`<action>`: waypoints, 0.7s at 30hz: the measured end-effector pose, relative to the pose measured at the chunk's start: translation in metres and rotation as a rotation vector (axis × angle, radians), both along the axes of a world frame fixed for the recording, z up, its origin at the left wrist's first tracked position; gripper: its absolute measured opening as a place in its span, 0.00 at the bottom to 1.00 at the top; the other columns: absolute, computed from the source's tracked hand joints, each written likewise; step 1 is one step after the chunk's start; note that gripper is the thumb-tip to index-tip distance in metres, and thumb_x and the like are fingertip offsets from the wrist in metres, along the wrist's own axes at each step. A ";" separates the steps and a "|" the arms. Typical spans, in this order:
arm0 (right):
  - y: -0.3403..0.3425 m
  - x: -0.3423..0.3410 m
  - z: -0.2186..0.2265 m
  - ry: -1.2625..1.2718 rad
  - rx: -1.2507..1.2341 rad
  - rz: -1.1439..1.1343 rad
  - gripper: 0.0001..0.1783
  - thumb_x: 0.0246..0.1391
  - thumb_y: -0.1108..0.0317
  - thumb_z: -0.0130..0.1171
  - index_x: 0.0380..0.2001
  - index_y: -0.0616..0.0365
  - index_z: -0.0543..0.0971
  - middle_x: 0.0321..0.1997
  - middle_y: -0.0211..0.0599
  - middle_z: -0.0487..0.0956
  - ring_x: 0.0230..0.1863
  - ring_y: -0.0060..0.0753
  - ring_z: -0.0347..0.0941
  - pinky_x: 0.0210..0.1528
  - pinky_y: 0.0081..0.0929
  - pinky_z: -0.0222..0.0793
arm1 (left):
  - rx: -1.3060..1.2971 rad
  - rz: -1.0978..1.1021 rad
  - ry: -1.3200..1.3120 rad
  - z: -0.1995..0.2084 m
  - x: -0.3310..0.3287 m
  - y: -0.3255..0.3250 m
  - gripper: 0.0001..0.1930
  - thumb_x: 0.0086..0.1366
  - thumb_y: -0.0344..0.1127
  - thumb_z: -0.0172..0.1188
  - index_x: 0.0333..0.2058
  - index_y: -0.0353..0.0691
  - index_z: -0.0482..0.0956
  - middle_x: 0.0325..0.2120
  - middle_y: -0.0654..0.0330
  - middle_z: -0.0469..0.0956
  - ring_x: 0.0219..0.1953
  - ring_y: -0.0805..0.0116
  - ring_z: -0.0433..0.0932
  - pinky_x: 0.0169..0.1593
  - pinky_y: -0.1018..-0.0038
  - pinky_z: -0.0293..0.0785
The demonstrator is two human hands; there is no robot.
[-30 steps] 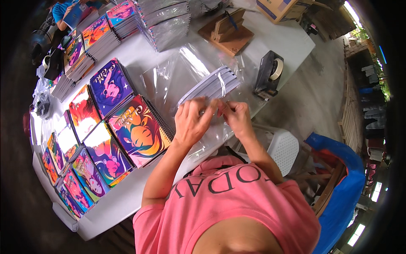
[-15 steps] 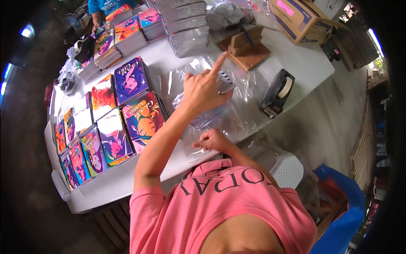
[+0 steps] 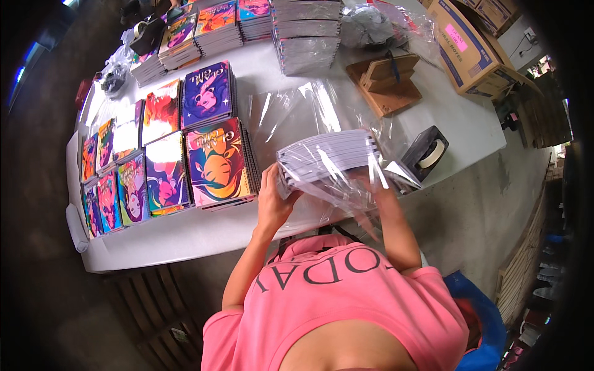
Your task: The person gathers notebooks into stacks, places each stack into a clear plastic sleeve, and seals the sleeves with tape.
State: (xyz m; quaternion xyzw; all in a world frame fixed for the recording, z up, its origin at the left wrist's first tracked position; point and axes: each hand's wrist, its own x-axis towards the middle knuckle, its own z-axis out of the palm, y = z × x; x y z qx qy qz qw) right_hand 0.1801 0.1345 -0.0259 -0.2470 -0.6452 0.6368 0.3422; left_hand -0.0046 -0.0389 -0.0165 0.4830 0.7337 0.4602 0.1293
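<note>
A stack of spiral notebooks [image 3: 328,154], loosely wrapped in clear plastic, is tilted up at the table's near edge with its page edges facing up. My left hand [image 3: 275,201] grips the stack's left end, fingers on the outer side and thumb toward me. At the right end, my right hand [image 3: 374,182] holds the stack from below; plastic and notebooks hide most of its fingers. A clear plastic sheet [image 3: 266,117] is spread flat behind the stack. To the left, colourful notebooks [image 3: 216,164] lie in two rows of piles.
Beyond the sheet stand tall wrapped notebook stacks [image 3: 306,52] and a wooden stand [image 3: 387,83]. A black tape dispenser [image 3: 427,151] sits near the right edge, with a cardboard box [image 3: 467,49] at the far right. More notebook piles [image 3: 216,28] occupy the back left.
My left hand has come down from over the plastic to the stack's left end. My right hand has moved right onto the stack, which is now tilted up. The view has shifted.
</note>
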 end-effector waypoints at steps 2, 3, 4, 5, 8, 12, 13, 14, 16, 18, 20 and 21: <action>-0.006 0.000 0.028 0.049 0.017 0.060 0.52 0.33 0.59 0.76 0.62 0.56 0.59 0.61 0.38 0.62 0.61 0.36 0.59 0.62 0.36 0.60 | -0.013 -0.063 -0.062 0.000 -0.009 0.001 0.43 0.38 0.33 0.75 0.54 0.34 0.63 0.48 0.46 0.68 0.51 0.48 0.69 0.53 0.65 0.67; -0.012 -0.004 0.039 0.189 -0.119 0.080 0.57 0.27 0.56 0.79 0.62 0.55 0.59 0.61 0.39 0.62 0.62 0.37 0.59 0.62 0.37 0.59 | -0.012 -0.094 -0.090 0.013 -0.011 0.007 0.44 0.37 0.34 0.76 0.55 0.34 0.63 0.49 0.46 0.68 0.51 0.48 0.69 0.53 0.66 0.68; -0.007 -0.004 0.045 0.212 0.062 0.078 0.54 0.26 0.54 0.78 0.59 0.51 0.63 0.64 0.40 0.59 0.64 0.39 0.56 0.64 0.40 0.55 | 0.123 -0.044 -0.202 0.028 -0.006 0.013 0.49 0.35 0.35 0.77 0.57 0.35 0.60 0.50 0.48 0.68 0.53 0.50 0.69 0.57 0.64 0.64; -0.004 -0.005 0.052 0.242 0.236 0.068 0.50 0.25 0.52 0.78 0.57 0.47 0.67 0.66 0.42 0.56 0.66 0.41 0.53 0.65 0.43 0.52 | 0.276 -0.027 -0.172 0.046 0.000 0.018 0.47 0.34 0.36 0.78 0.56 0.36 0.63 0.51 0.48 0.67 0.54 0.52 0.69 0.59 0.62 0.61; 0.006 -0.001 0.103 0.189 0.586 0.121 0.32 0.27 0.56 0.77 0.42 0.45 0.79 0.68 0.42 0.55 0.69 0.45 0.47 0.68 0.48 0.43 | 0.556 -0.087 0.058 0.095 0.003 0.028 0.38 0.34 0.39 0.78 0.48 0.41 0.73 0.51 0.53 0.68 0.56 0.57 0.68 0.63 0.53 0.52; -0.002 0.001 0.158 0.000 0.839 0.213 0.12 0.31 0.57 0.73 0.22 0.47 0.85 0.67 0.40 0.60 0.71 0.49 0.41 0.68 0.48 0.38 | 0.525 -0.394 0.528 0.130 -0.004 0.033 0.17 0.38 0.40 0.75 0.27 0.46 0.78 0.43 0.67 0.76 0.58 0.61 0.68 0.65 0.43 0.39; -0.005 0.000 0.166 -0.002 0.832 0.215 0.10 0.32 0.58 0.72 0.18 0.49 0.84 0.66 0.39 0.61 0.71 0.49 0.41 0.68 0.48 0.37 | 0.541 -0.456 0.617 0.133 -0.004 0.034 0.14 0.39 0.40 0.74 0.22 0.47 0.77 0.39 0.71 0.77 0.58 0.62 0.68 0.65 0.41 0.37; -0.006 0.002 0.172 -0.073 0.885 0.220 0.11 0.32 0.56 0.72 0.19 0.49 0.85 0.66 0.39 0.61 0.71 0.48 0.41 0.68 0.49 0.37 | 0.514 -0.433 0.441 0.138 0.005 0.032 0.13 0.44 0.39 0.71 0.18 0.47 0.72 0.31 0.77 0.78 0.56 0.63 0.70 0.65 0.38 0.34; -0.006 0.007 0.184 -0.216 0.989 0.230 0.14 0.33 0.53 0.71 0.21 0.49 0.85 0.66 0.39 0.61 0.71 0.46 0.43 0.68 0.50 0.39 | 0.428 -0.407 0.524 0.145 0.016 0.025 0.13 0.47 0.38 0.69 0.18 0.46 0.71 0.28 0.75 0.78 0.55 0.64 0.71 0.65 0.37 0.34; -0.009 0.009 0.197 -0.453 1.088 0.283 0.19 0.34 0.50 0.70 0.27 0.51 0.85 0.66 0.39 0.61 0.69 0.45 0.48 0.67 0.51 0.42 | 0.344 -0.427 0.605 0.150 0.019 0.019 0.12 0.45 0.30 0.68 0.16 0.47 0.70 0.20 0.71 0.78 0.50 0.65 0.76 0.65 0.40 0.37; -0.005 0.009 0.198 -0.539 1.070 0.268 0.27 0.34 0.46 0.70 0.34 0.54 0.83 0.66 0.39 0.61 0.67 0.45 0.53 0.66 0.50 0.46 | 0.376 -0.449 0.599 0.149 0.021 0.018 0.11 0.47 0.31 0.65 0.17 0.45 0.69 0.17 0.71 0.74 0.50 0.68 0.74 0.64 0.36 0.35; 0.003 0.010 0.194 -0.505 1.006 0.227 0.31 0.34 0.45 0.69 0.39 0.56 0.81 0.66 0.40 0.61 0.65 0.45 0.56 0.65 0.49 0.48 | 0.396 -0.460 0.596 0.149 0.022 0.018 0.10 0.48 0.31 0.63 0.17 0.45 0.69 0.16 0.71 0.72 0.50 0.69 0.74 0.64 0.34 0.33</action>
